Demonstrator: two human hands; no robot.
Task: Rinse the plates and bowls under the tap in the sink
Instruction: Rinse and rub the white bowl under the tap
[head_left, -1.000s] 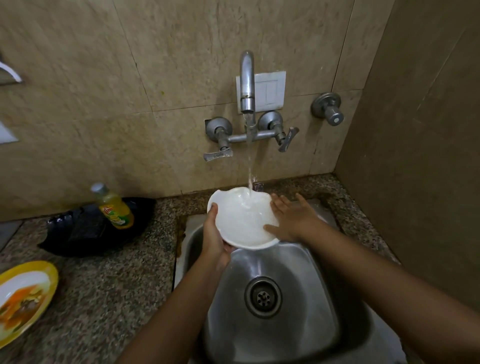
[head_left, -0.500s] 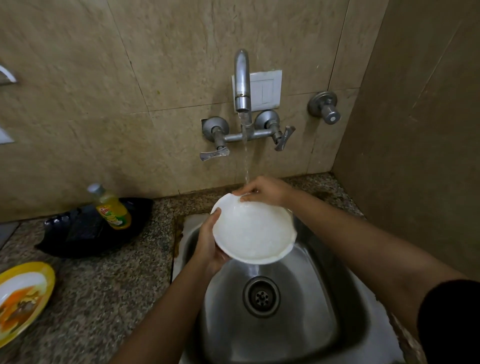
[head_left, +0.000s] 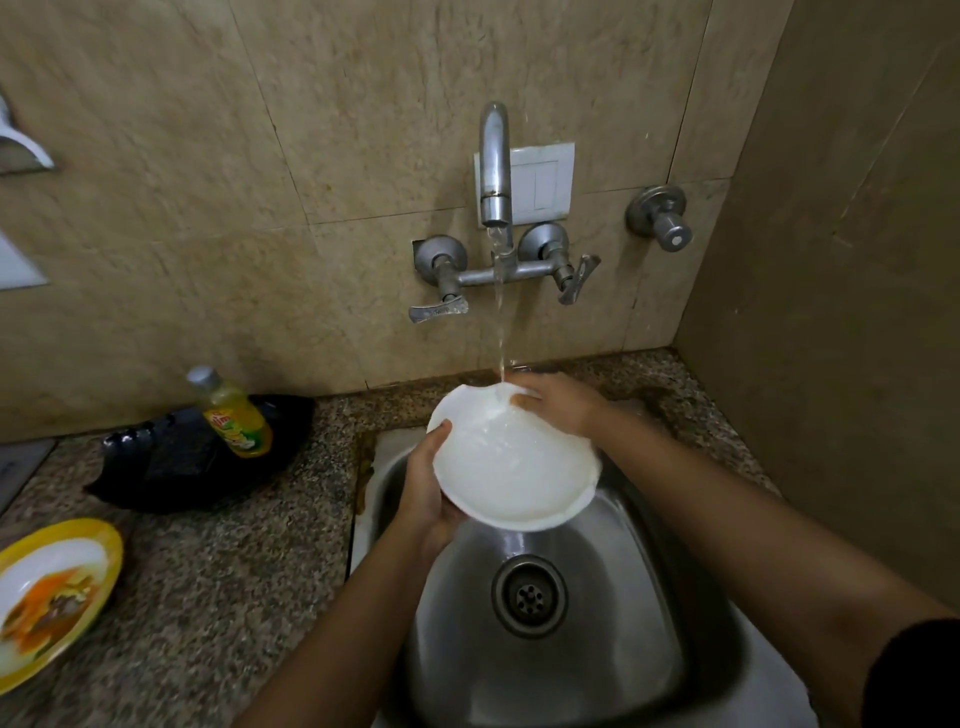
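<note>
A white bowl (head_left: 514, 467) is held tilted over the steel sink (head_left: 649, 597), under the running tap (head_left: 493, 166). The water stream lands on the bowl's far rim. My left hand (head_left: 428, 493) grips the bowl's left edge from below, thumb on the rim. My right hand (head_left: 558, 402) lies on the far right rim, fingers reaching into the bowl where the water falls. A yellow-rimmed plate (head_left: 52, 592) with orange food residue sits on the counter at the far left.
A yellow dish soap bottle (head_left: 231, 413) leans on a black tray (head_left: 171, 467) on the granite counter (head_left: 234, 597) left of the sink. Tap handles (head_left: 439, 312) and a valve (head_left: 660, 215) stick out of the tiled wall. A side wall (head_left: 831, 312) closes the right.
The bowl has been turned under the stream. My right hand went from the bowl's right side to its far rim and now has its fingers inside. The left hand keeps its grip.
</note>
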